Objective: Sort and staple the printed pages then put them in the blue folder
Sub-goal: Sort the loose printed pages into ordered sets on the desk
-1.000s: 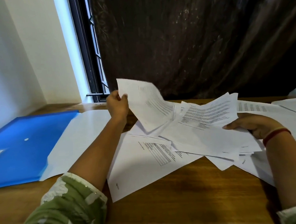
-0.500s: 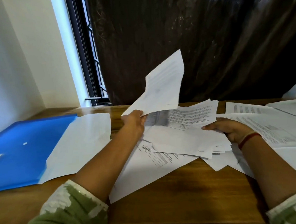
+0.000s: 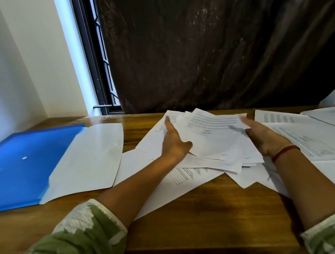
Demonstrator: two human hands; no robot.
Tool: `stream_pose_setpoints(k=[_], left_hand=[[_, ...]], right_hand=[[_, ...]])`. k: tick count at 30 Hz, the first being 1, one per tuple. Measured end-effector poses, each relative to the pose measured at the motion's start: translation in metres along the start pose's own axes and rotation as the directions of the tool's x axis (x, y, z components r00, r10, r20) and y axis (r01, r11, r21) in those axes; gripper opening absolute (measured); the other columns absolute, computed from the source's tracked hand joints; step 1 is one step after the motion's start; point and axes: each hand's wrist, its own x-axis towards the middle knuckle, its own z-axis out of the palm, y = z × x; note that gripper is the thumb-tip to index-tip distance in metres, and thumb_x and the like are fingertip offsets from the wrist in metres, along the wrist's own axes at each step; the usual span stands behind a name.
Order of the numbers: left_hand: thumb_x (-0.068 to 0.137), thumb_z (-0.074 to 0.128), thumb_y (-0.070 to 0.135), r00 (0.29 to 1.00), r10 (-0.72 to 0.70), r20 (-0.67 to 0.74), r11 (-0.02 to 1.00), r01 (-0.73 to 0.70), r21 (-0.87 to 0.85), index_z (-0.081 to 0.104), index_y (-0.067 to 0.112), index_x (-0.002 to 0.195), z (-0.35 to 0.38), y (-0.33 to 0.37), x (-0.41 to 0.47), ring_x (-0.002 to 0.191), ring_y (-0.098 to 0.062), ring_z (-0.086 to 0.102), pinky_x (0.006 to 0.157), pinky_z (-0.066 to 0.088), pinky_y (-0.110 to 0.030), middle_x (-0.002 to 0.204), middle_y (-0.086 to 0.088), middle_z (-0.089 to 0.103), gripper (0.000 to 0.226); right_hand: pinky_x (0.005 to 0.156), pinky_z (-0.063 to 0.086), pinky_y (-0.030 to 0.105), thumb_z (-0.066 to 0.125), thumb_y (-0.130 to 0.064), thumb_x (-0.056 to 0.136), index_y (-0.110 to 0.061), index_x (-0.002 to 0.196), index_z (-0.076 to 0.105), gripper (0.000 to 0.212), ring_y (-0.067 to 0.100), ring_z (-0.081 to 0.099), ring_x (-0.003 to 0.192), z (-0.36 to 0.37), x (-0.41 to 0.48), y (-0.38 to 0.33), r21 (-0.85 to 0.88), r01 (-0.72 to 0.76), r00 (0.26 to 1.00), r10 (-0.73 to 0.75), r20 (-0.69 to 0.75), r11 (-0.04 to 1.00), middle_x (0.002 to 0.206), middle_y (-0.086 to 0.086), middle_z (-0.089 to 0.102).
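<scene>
A white wall fills the far left of the room, then a dark-framed window with a metal grille, then a dark brown curtain hanging in folds behind the far edge of a glossy, brown-grained wooden table. At the table's left lies the blue folder, smooth plastic, flat, with a small white stud on it. A white sheet with rounded corners overlaps its right edge. A green-and-white patterned sleeve leads to the left hand, fingers straight and together, laid against the left side of the loose heap of printed pages at the table's middle. The sheets are fanned and skewed, some bearing paragraphs and one a grey grid, with print too small to read. The right hand, blurred, rests spread against the heap's right side, with a red thread round its wrist. More printed sheets lie flat at the far right.
</scene>
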Motion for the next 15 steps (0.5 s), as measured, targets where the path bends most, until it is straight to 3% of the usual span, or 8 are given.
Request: stream_pose_setpoints(k=[3,5,6,8,9,11,13,15], left_hand=[[0.089,0.057,0.054,0.961,0.275,-0.027,0.891,-0.244,0.382,0.03,0.029,0.147,-0.021,0.005,0.002,0.107,-0.02,0.062,0.086,0.052,-0.035,0.124,0.0,0.063,0.069],[0.091,0.04,0.065,0.932,0.323,-0.162,0.879,-0.233,0.416,0.036,0.026,0.144,-0.037,0.001,0.011,0.091,-0.017,0.065,0.078,0.051,-0.031,0.096,0.001,0.067,0.066],[0.091,0.035,0.066,0.934,0.27,-0.233,0.905,-0.164,0.393,0.039,0.024,0.141,-0.045,-0.004,0.018,0.09,-0.018,0.065,0.078,0.05,-0.031,0.091,0.0,0.066,0.066],[0.091,0.035,0.067,0.955,0.085,-0.284,0.899,0.05,0.434,0.044,0.02,0.135,-0.058,-0.023,0.03,0.103,-0.026,0.062,0.09,0.046,-0.039,0.105,-0.005,0.066,0.064],[0.089,0.039,0.069,0.966,-0.015,-0.258,0.854,0.147,0.498,0.046,0.02,0.131,-0.062,-0.036,0.034,0.11,-0.03,0.059,0.097,0.042,-0.045,0.116,-0.006,0.063,0.065],[0.081,0.05,0.073,0.977,-0.128,-0.168,0.784,0.204,0.586,0.05,0.023,0.123,-0.066,-0.052,0.035,0.114,-0.028,0.057,0.103,0.039,-0.049,0.124,-0.002,0.061,0.065],[0.078,0.06,0.068,0.989,-0.115,-0.096,0.801,0.15,0.58,0.051,0.023,0.117,-0.066,-0.055,0.038,0.1,-0.021,0.06,0.092,0.049,-0.04,0.117,0.0,0.064,0.061],[0.076,0.072,0.057,0.99,-0.132,-0.049,0.863,0.139,0.485,0.049,0.018,0.117,-0.066,-0.051,0.042,0.088,-0.016,0.055,0.074,0.049,-0.03,0.109,0.0,0.063,0.061]], right_hand=[[0.066,0.055,0.036,0.066,-0.011,0.088,-0.01,0.118,0.058,0.031,0.027,0.066,0.08,0.007,-0.004,0.001,-0.252,0.025,0.999,-0.015,0.04,0.967,0.106,0.011,0.068],[0.076,0.054,0.04,0.068,-0.007,0.085,-0.01,0.119,0.057,0.035,0.03,0.063,0.089,0.003,-0.001,0.0,-0.365,0.034,0.999,-0.033,0.008,0.931,0.116,0.012,0.064],[0.086,0.052,0.045,0.07,-0.009,0.084,-0.011,0.12,0.057,0.039,0.033,0.062,0.097,-0.001,-0.001,-0.002,-0.414,0.025,0.999,-0.037,-0.021,0.91,0.118,0.013,0.063],[0.097,0.047,0.049,0.073,-0.009,0.082,-0.012,0.122,0.056,0.044,0.037,0.058,0.106,-0.011,-0.003,-0.005,-0.447,0.026,0.997,-0.056,-0.055,0.894,0.118,0.014,0.062],[0.097,0.047,0.048,0.074,-0.009,0.079,-0.013,0.123,0.056,0.048,0.037,0.058,0.106,-0.018,-0.002,-0.005,-0.447,0.023,0.997,-0.055,-0.059,0.894,0.119,0.014,0.062],[0.097,0.047,0.05,0.079,-0.01,0.072,-0.017,0.125,0.057,0.058,0.037,0.059,0.106,-0.027,0.001,-0.004,-0.464,0.026,0.996,-0.064,-0.068,0.885,0.121,0.013,0.062],[0.1,0.045,0.051,0.075,-0.009,0.078,-0.016,0.128,0.055,0.054,0.037,0.056,0.109,-0.027,-0.002,-0.005,-0.517,0.065,0.992,-0.112,-0.06,0.853,0.124,0.013,0.06],[0.101,0.044,0.05,0.07,-0.006,0.083,-0.013,0.129,0.054,0.049,0.037,0.055,0.11,-0.028,-0.005,-0.007,-0.53,0.081,0.99,-0.132,-0.058,0.844,0.124,0.013,0.06]])
